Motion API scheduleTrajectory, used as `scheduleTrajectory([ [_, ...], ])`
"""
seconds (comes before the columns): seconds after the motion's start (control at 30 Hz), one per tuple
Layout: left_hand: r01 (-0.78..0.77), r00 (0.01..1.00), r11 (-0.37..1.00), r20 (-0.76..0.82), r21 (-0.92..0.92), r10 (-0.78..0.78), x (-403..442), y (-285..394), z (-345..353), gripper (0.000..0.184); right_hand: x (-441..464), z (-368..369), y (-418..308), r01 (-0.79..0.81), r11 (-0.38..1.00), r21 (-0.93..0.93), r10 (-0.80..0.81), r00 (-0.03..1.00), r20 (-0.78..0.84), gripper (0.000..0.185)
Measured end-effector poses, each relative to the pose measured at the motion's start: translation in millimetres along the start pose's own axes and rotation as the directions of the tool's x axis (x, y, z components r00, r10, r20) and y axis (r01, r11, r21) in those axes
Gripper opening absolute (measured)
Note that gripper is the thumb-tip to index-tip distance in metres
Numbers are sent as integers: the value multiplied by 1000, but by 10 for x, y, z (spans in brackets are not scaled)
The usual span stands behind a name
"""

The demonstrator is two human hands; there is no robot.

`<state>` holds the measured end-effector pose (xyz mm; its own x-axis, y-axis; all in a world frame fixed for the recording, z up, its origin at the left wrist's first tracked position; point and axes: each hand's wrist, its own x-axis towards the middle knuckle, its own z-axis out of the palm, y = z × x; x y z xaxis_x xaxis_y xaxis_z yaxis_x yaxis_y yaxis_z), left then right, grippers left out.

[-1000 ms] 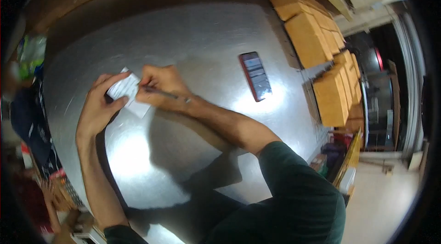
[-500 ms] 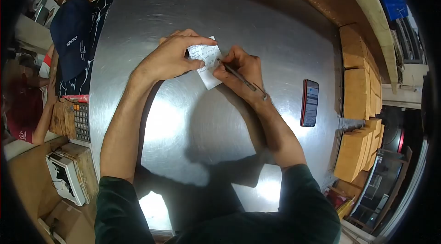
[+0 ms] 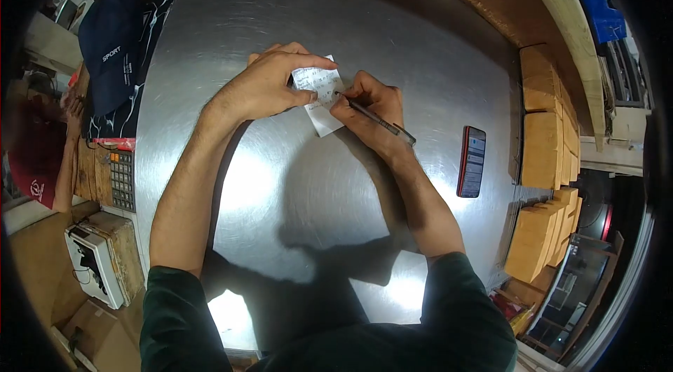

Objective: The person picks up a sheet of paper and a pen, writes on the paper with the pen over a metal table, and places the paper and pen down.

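Note:
A small slip of white paper (image 3: 325, 120) with several lines of handwriting lies at the middle of the metal table. My left hand (image 3: 268, 86) grips it, with the index finger along its top edge and the thumb on its left side; the other fingers are mostly hidden behind. In my right hand (image 3: 377, 107) is a dark pen (image 3: 378, 122), pinched between thumb and fingers. The pen tip is at the right side of the paper, beside the writing. Whether the tip touches the paper is too small to tell.
A smartphone (image 3: 472, 162) with a lit screen lies on the metal table (image 3: 336, 1). Stacked yellow-brown boxes (image 3: 540, 148) line the right edge. At the left are a dark cap (image 3: 111, 57), a calculator (image 3: 123, 181), a white device (image 3: 93, 268) and another person in a red shirt (image 3: 35, 162).
My right hand and the pen have shifted slightly, with the pen's back end lower to the right. The other person's arm at the left has moved. My left hand still grips the paper.

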<state>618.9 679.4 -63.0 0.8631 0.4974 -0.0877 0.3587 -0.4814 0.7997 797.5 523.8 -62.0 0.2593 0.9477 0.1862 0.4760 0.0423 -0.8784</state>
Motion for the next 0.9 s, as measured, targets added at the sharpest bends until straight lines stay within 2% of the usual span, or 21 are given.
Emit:
scheduleTrajectory([
  [0.37,38,999,999,7,10,-38,-25,60,-8,52,1,5,49,-37,999,15,36,999,9,19],
  [0.67,41,999,999,26,10,-41,-14,67,-27,52,-30,8,19,-84,989,125,85,996,-10,20],
  [0.9,17,1000,999,9,36,-17,-5,30,-4,52,-2,22,7,-47,997,55,49,998,-36,18],
])
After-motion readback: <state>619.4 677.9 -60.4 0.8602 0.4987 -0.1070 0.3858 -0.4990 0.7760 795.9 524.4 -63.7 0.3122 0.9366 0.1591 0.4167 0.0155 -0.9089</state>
